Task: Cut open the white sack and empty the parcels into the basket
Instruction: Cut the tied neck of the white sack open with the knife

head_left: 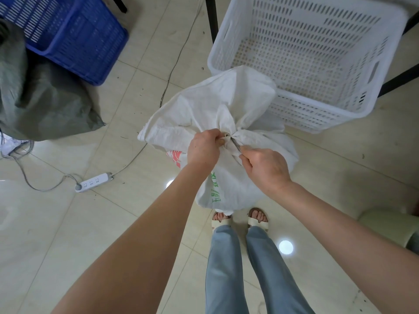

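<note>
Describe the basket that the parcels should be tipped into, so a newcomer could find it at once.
On the tiled floor, look just beyond the tied white sack that both hands are working on. The white perforated plastic basket stands there, open and tilted; the other crate, far left, is blue.

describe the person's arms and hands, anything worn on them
Both arms are bare from as far up as the view shows down to the wrists: no sleeves in sight. The left hand and right hand wear no gloves, and no watch, bracelet or ring shows on the sides facing the camera.
</note>
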Motion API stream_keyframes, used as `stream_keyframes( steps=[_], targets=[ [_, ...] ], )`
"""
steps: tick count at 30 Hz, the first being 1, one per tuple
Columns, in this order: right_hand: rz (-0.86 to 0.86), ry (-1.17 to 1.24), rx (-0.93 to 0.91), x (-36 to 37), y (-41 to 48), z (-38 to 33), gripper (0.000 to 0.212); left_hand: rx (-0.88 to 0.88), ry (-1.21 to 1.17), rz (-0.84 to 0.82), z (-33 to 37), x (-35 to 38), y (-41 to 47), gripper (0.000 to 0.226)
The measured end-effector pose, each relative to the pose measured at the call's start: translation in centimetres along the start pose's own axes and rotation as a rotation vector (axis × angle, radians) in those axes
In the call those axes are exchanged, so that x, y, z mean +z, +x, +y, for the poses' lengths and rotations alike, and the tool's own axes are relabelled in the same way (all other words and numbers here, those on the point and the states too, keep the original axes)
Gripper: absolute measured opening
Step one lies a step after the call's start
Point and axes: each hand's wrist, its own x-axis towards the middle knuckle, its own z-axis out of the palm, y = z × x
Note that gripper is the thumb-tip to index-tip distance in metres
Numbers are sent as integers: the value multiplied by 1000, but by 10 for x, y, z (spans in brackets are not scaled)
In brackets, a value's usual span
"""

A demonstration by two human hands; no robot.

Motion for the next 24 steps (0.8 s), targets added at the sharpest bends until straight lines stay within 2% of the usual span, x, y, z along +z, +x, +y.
stream_keyframes(
  steps=[5,8,13,17,24],
  targets=[
    [-105,-27,46,-3,10,0,27,26,53,-22,3,3,-4,21],
    [-93,-5,18,-6,-2,0,27,0,16,-25,-1,2,-4,21],
    [-121,13,103,-7,13,-8,30,5,9,-29,5,3,-7,21],
    [-123,22,96,-11,0,-7,26,-43,23,-23,3,-1,-4,22],
    [-127,43,152,-12,7,-9,29,-4,34,-49,1,0,-7,21]
  ],
)
